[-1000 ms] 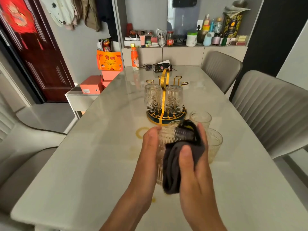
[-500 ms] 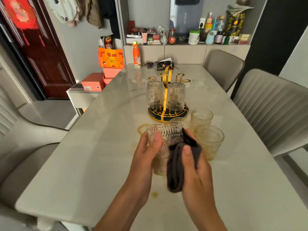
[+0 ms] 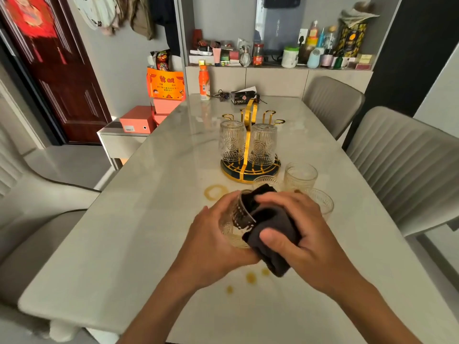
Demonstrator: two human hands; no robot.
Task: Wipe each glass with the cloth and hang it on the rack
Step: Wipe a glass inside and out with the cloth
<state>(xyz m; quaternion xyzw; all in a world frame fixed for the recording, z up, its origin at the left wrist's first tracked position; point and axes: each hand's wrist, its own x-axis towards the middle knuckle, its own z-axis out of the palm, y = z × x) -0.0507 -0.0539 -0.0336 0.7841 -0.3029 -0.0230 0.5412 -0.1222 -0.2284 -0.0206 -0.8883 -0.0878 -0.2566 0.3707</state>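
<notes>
A: Any writing you can read?

B: Only "PINO" on the small dark box [image 3: 241,97] at the far end of the table [image 3: 129,244]. The orange card [image 3: 166,83] leaning past the table's corner has red characters, too small to make out. The orange bottle [image 3: 204,81] has a label, also unreadable.

A: And the glasses?

B: Two patterned glasses hang upside down on the gold and dark rack [image 3: 250,167], the left hung glass [image 3: 231,140] and the right hung glass [image 3: 262,144] either side of the centre post. Both look empty. Three more stand on the table just in front of the rack: a far glass [image 3: 300,177], a middle glass [image 3: 265,182] and a near glass [image 3: 323,202], the last two partly hidden behind the hands.

A: The one being wiped?

B: The held glass [image 3: 236,219] is tilted, mouth toward the right, above the table near the front edge. The left hand [image 3: 213,244] curls round its base and side. The right hand [image 3: 298,234] grips the dark cloth [image 3: 270,229], thumb pressing on the outside, with part of the cloth pushed into the mouth of the glass. I cannot tell how far in it goes.

A: Anything on the table itself?

B: A yellowish ring stain [image 3: 215,192] left of the hands and a few yellow drops [image 3: 250,278] below them. The shelf [image 3: 273,67] behind holds jars and bottles, labels too blurred to read.
</notes>
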